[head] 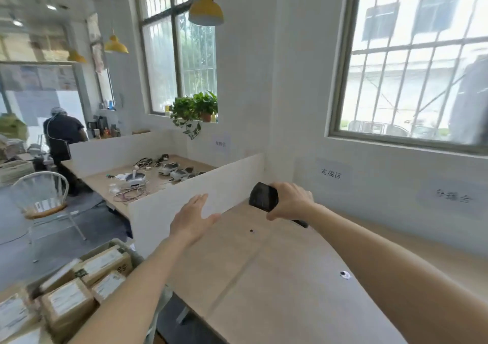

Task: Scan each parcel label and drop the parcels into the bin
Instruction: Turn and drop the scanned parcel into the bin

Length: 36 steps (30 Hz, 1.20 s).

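Below left, bin (124, 246) holding labelled parcels (68, 301), right hand (290, 201) gripping scanner (264, 196)

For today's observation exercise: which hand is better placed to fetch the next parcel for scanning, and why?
The left hand. It is open, holds nothing, and is on the side where the parcels lie at lower left. The right hand already grips the black scanner, farther from them.
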{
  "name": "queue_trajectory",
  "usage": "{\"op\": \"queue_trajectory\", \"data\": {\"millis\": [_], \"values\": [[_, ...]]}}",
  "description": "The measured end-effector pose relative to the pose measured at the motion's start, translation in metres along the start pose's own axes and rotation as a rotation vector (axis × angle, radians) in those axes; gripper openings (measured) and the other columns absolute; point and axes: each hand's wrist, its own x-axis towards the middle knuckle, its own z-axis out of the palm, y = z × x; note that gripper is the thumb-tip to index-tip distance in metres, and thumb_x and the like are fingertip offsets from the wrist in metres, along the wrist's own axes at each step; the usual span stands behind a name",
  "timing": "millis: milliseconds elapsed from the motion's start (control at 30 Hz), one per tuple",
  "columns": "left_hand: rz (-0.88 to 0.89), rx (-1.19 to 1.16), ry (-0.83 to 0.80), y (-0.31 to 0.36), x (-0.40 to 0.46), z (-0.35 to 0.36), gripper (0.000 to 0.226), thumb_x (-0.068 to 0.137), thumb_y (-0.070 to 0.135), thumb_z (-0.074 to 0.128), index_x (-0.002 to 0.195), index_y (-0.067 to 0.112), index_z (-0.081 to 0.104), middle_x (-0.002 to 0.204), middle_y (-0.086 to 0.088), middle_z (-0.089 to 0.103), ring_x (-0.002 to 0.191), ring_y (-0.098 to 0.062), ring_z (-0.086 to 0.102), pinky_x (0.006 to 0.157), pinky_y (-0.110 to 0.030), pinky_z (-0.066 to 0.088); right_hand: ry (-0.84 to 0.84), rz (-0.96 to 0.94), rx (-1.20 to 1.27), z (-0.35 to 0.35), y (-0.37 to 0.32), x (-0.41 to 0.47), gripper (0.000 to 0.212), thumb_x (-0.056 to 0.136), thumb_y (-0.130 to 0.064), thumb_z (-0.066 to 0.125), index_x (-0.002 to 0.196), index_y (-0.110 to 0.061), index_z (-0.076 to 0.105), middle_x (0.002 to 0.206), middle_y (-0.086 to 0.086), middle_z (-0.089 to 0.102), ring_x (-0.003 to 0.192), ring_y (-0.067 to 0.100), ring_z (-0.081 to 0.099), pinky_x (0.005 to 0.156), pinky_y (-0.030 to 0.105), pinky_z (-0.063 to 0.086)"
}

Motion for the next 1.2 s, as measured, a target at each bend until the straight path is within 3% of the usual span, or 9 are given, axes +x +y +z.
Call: {"op": "queue_trajectory", "data": {"millis": [167,467,633,900,1200], "values": [[0.125,-0.036,-0.018,0.107,0.004,0.044,0.077,0.091,0.058,0.058,0.154,0.025,0.031,0.161,0.008,0.029,0.146,-0.013,0.028,0.114,-0.037,0.034,0.059,0.103,-0.028,-0.055,0.09,-0.049,0.049,0.066,-0.041,0.084,0.105,-0.033,0.056,0.093,-0.008,0.063,0.089,0.02,0.061,0.058,0.026,0.031],[0.321,-0.131,-0.158,0.32,-0.018,0.138,0.079,0.088,0.059,0.062,0.154,0.027,0.033,0.162,0.003,0.027,0.147,-0.017,0.031,0.116,-0.033,0.029,0.136,0.333,-0.099,-0.15,0.268,-0.151,0.055,0.066,-0.042,0.085,0.114,-0.035,0.06,0.096,-0.008,0.064,0.091,0.02,0.06,0.07,0.03,0.037],[0.42,-0.141,-0.219,0.406,-0.036,0.197,0.078,0.089,0.058,0.061,0.154,0.025,0.033,0.162,0.002,0.029,0.148,-0.014,0.028,0.117,-0.031,0.025,0.157,0.462,-0.104,-0.178,0.356,-0.214,0.051,0.066,-0.039,0.085,0.109,-0.035,0.059,0.098,-0.008,0.064,0.093,0.019,0.061,0.072,0.03,0.04],[0.541,-0.144,-0.343,0.508,-0.062,0.288,0.077,0.09,0.06,0.059,0.154,0.029,0.032,0.161,0.005,0.029,0.148,-0.013,0.028,0.116,-0.034,0.029,0.151,0.657,-0.135,-0.193,0.463,-0.28,0.066,0.064,-0.04,0.085,0.124,-0.038,0.058,0.113,-0.009,0.067,0.105,0.02,0.064,0.075,0.03,0.046],[0.594,-0.152,-0.485,0.557,-0.029,0.397,0.075,0.089,0.06,0.06,0.153,0.033,0.033,0.161,0.009,0.029,0.146,-0.013,0.031,0.115,-0.035,0.032,0.098,0.822,-0.087,-0.159,0.548,-0.266,0.059,0.063,-0.04,0.084,0.115,-0.041,0.057,0.106,-0.014,0.066,0.099,0.016,0.063,0.068,0.028,0.038]]}}
